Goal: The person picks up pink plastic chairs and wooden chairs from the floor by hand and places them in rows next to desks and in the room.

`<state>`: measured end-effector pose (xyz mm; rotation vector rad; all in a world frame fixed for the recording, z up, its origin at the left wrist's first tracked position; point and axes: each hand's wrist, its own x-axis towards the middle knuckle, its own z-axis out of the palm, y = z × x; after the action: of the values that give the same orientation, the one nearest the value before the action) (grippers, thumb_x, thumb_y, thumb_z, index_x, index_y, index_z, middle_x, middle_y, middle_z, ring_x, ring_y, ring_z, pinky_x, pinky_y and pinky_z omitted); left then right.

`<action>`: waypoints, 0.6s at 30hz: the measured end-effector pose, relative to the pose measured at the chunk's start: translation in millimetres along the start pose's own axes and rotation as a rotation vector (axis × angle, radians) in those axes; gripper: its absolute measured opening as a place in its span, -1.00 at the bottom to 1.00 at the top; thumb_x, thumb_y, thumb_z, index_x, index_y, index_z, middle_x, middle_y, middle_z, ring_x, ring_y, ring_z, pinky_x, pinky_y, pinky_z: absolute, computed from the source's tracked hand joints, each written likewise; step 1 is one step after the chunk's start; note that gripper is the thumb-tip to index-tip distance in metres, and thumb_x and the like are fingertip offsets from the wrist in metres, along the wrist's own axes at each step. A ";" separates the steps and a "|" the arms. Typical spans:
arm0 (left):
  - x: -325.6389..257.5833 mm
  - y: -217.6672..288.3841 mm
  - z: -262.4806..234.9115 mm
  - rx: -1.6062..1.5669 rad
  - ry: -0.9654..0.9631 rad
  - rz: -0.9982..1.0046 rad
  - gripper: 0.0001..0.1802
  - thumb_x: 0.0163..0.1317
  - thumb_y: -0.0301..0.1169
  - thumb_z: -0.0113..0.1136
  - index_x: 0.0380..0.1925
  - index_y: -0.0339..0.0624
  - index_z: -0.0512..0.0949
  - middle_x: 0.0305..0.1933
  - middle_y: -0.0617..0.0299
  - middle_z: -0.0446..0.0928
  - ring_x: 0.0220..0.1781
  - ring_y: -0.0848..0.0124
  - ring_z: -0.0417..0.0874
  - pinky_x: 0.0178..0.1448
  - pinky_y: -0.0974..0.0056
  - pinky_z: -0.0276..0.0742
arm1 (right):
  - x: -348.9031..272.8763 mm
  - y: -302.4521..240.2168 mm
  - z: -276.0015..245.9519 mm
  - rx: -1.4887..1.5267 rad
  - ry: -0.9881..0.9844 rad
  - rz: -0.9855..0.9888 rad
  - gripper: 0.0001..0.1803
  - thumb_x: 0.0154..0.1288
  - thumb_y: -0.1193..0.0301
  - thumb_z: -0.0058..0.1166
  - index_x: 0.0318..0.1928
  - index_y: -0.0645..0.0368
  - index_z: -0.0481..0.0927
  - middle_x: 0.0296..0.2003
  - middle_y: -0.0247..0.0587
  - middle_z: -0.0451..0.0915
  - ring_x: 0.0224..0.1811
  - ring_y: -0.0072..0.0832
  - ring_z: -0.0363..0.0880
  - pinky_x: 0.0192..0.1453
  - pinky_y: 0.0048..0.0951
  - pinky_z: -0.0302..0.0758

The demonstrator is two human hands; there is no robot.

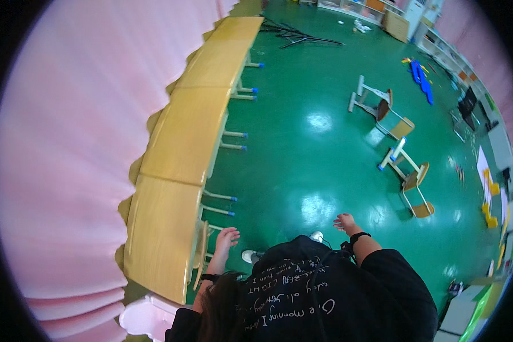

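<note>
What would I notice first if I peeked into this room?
Two chairs lying tipped over on the shiny green floor, right of the middle. A row of yellow tables runs along the pink curtain on the left. At the bottom, the left hand and right hand are open and hold nothing.

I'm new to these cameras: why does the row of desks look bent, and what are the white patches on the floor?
Head view: fisheye distortion bows the yellow wooden desks near the rim; the white patches are glare on the glossy green floor; black corners are lens vignetting.
</note>
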<state>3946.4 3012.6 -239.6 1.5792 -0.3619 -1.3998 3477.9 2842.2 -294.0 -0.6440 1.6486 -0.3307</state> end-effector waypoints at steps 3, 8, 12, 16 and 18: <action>15.4 -10.2 56.4 0.074 -0.104 -0.027 -0.76 0.17 -0.40 -0.08 -0.16 -0.16 0.42 -0.22 0.19 0.53 -0.19 0.38 0.56 -0.20 0.30 0.45 | 13.1 40.8 -62.5 0.116 -0.004 0.061 -0.64 0.23 0.35 -0.19 0.01 0.20 0.33 -0.27 -0.10 0.55 -0.39 -0.32 0.58 -0.48 -0.35 0.44; 57.1 -11.8 151.6 0.038 -0.081 -0.148 -0.73 0.13 -0.41 -0.08 -0.16 -0.20 0.41 -0.20 0.12 0.50 -0.17 0.30 0.53 -0.21 0.24 0.46 | 31.6 64.3 -171.9 0.315 0.064 -0.006 -0.69 0.22 0.30 -0.14 -0.05 0.16 0.34 -0.28 -0.14 0.55 -0.37 -0.31 0.56 -0.44 -0.31 0.43; 97.4 -24.1 241.8 -0.106 -0.112 -0.230 -0.70 0.12 -0.39 -0.09 -0.13 -0.22 0.39 -0.17 0.10 0.46 -0.17 0.25 0.51 -0.18 0.18 0.46 | 48.2 106.3 -250.7 0.480 0.230 -0.027 -0.71 0.22 0.32 -0.15 -0.08 0.15 0.35 -0.35 -0.20 0.52 -0.40 -0.33 0.55 -0.41 -0.32 0.41; 131.7 -13.0 363.8 0.023 -0.229 -0.259 -0.70 0.12 -0.37 -0.09 -0.13 -0.20 0.39 -0.21 0.14 0.47 -0.19 0.28 0.51 -0.19 0.20 0.46 | 51.6 153.7 -309.0 0.630 0.328 0.057 -0.74 0.23 0.34 -0.18 -0.09 0.15 0.34 -0.36 -0.22 0.54 -0.45 -0.38 0.55 -0.46 -0.34 0.41; 146.9 -6.9 423.6 0.159 -0.311 -0.254 -0.70 0.13 -0.36 -0.09 -0.13 -0.19 0.39 -0.22 0.16 0.48 -0.18 0.30 0.51 -0.20 0.21 0.47 | 51.9 177.9 -327.8 0.768 0.369 0.075 -0.73 0.25 0.33 -0.20 -0.07 0.14 0.34 -0.33 -0.21 0.54 -0.41 -0.39 0.55 -0.45 -0.34 0.42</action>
<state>3612.9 2716.0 -283.2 1.5762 -0.4797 -1.8608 3115.8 2908.1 -373.7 0.0666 1.7076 -1.0088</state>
